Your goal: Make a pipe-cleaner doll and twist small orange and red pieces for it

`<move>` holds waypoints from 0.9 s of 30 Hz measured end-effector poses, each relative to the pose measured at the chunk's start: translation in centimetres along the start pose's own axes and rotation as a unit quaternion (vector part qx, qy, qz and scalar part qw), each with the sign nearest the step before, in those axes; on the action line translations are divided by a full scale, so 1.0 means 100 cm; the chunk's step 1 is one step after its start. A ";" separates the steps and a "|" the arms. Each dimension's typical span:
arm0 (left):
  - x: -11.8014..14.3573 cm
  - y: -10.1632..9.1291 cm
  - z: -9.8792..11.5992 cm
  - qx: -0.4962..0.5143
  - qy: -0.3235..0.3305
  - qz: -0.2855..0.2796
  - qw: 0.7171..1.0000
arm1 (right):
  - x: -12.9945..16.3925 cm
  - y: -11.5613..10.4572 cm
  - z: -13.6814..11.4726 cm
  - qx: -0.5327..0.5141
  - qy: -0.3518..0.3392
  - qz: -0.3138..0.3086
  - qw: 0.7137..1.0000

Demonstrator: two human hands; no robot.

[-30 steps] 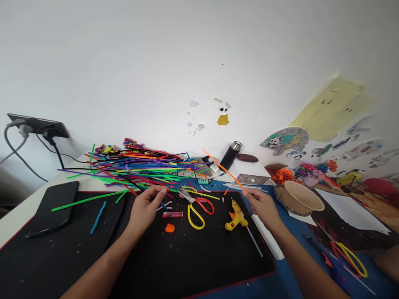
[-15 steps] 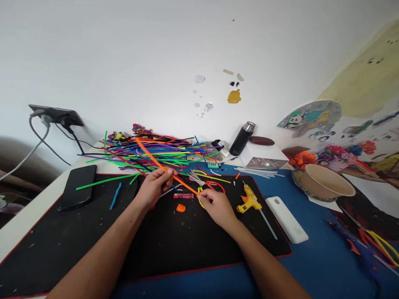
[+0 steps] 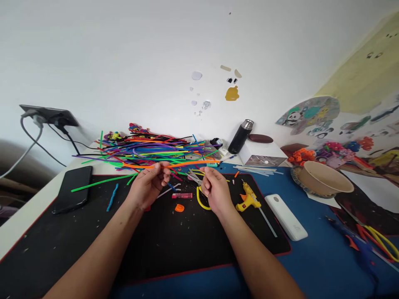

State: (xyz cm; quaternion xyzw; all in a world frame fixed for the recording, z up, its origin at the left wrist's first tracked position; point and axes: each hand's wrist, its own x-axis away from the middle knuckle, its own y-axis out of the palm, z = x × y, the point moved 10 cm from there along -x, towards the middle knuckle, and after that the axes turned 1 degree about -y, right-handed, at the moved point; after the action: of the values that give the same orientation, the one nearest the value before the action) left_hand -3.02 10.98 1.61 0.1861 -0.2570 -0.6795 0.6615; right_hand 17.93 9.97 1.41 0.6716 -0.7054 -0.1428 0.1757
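My left hand (image 3: 149, 185) and my right hand (image 3: 215, 189) both pinch one long orange pipe cleaner (image 3: 183, 163), held level above the black mat (image 3: 174, 245). The left fingers grip near its middle, the right fingers near its right end. Behind it lies a big heap of coloured pipe cleaners (image 3: 146, 150). Under the hands sit yellow-handled scissors (image 3: 201, 195), a small pink piece (image 3: 182, 195) and an orange scrap (image 3: 179, 208).
A yellow glue gun (image 3: 247, 200) and a white power bank (image 3: 286, 216) lie right of my hands. A phone (image 3: 73, 194) rests at the left, a black flask (image 3: 240, 136) at the back, a paper bowl (image 3: 327, 179) at the right. Cables hang from a wall socket (image 3: 46, 116).
My right hand carried the orange pipe cleaner from the right to the middle, my left hand took hold of it, and it now lies level instead of slanting.
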 end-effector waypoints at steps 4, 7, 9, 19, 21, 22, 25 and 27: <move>0.001 0.004 -0.009 -0.012 -0.022 -0.023 0.999 | -0.003 0.025 0.013 -0.009 0.006 -0.036 0.999; 0.003 0.009 -0.018 -0.024 -0.045 -0.044 0.998 | -0.001 0.027 0.025 0.005 0.005 -0.034 0.999; 0.005 0.015 -0.022 -0.039 -0.050 -0.063 0.996 | 0.001 0.022 0.029 0.017 -0.008 -0.022 1.000; 0.014 0.029 -0.043 -0.134 -0.092 -0.105 0.981 | 0.009 0.019 0.027 0.026 -0.009 -0.064 0.998; 0.014 0.029 -0.040 -0.149 -0.088 -0.099 0.980 | 0.010 0.020 0.028 0.025 0.000 -0.075 0.997; 0.013 0.028 -0.038 -0.155 -0.083 -0.091 0.980 | 0.010 0.020 0.029 0.027 0.007 -0.081 0.996; 0.011 0.023 -0.031 -0.170 -0.067 -0.064 0.981 | 0.010 0.022 0.032 0.031 0.023 -0.097 0.995; 0.011 0.021 -0.029 -0.179 -0.061 -0.056 0.980 | 0.011 0.024 0.032 0.030 0.027 -0.110 0.993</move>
State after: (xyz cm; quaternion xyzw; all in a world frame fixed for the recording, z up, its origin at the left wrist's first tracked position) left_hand 0.33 9.63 0.66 0.0374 -0.1604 -0.7605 0.6281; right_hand 14.37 8.85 -0.31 0.7535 -0.6266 -0.1218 0.1576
